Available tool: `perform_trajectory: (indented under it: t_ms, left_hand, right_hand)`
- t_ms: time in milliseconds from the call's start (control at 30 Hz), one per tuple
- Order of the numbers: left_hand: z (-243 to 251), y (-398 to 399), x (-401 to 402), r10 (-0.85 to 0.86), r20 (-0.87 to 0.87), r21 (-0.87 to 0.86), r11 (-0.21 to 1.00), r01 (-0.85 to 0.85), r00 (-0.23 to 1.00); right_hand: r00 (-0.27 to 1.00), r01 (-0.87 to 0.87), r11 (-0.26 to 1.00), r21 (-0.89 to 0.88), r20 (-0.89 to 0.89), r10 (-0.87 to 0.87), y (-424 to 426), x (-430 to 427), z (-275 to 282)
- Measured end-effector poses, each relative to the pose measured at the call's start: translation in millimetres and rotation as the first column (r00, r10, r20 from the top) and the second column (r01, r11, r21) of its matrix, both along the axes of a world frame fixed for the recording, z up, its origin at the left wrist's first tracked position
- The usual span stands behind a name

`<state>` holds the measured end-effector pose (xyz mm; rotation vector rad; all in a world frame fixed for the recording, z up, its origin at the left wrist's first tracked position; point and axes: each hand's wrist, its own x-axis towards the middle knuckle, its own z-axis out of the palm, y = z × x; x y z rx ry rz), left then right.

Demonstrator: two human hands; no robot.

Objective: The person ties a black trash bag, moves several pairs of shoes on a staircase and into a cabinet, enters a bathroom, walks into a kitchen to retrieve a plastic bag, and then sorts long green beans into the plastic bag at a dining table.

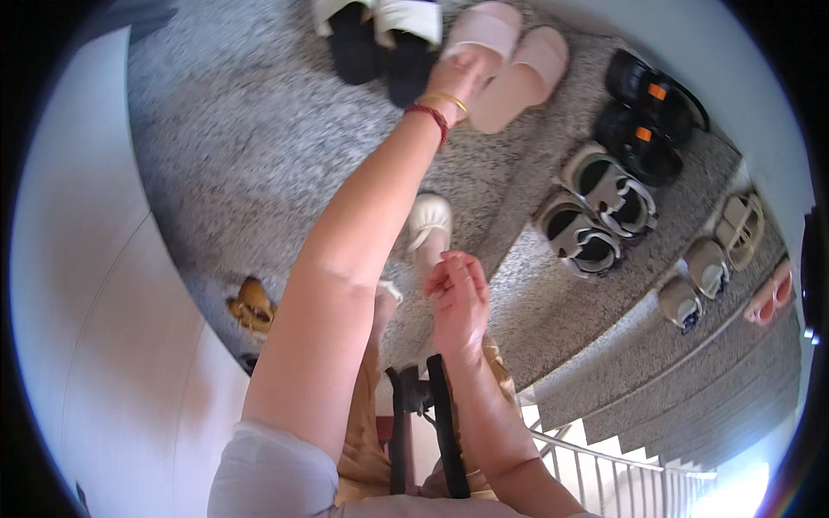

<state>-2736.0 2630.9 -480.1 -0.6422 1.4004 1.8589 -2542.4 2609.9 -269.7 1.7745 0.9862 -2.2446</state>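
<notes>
My left arm stretches forward, a gold bangle and a dark red cord at its wrist. My left hand is at the left pink slide slipper, its fingers around the foot opening and partly hidden. The matching pink slipper lies right beside it. To the left is a pair of slippers with white straps and black insoles. My right hand hovers in front of my body, fingers loosely curled together with nothing visible in them. Below it, a cream shoe is on my foot.
Stairs descend at the right, with a metal railing. On the steps stand black shoes, white-and-grey sandals, beige shoes and pink footwear. Yellow-brown footwear lies near the pale panel at left.
</notes>
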Motion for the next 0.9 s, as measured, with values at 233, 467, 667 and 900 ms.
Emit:
perform_trajectory:
  t_ms: [233, 467, 667, 900]
  left_hand:
    - [16, -121, 126, 0.16, 0.272, -0.199, 0.974, -0.107, 0.949]
    - [25, -396, 310, -0.645, 0.418, -0.856, -0.042, 0.516, 0.64]
    - [77, -493, 392, 0.714, 0.246, -0.785, 0.543, -0.297, 0.656]
    - [46, -488, 390, 0.862, -0.001, -0.424, 0.459, -0.781, 0.507]
  right_hand:
    - [0.987, -0.155, 0.986, 0.056, 0.039, 0.153, -31, 18, -5]
    - [0.901, -0.434, 0.897, -0.078, -0.034, 0.433, -91, 50, -1]
    - [0.84, -0.541, 0.836, -0.094, -0.009, 0.543, -105, 63, -1]
    - [0.777, -0.629, 0.776, -0.044, -0.015, 0.629, -123, 66, 1]
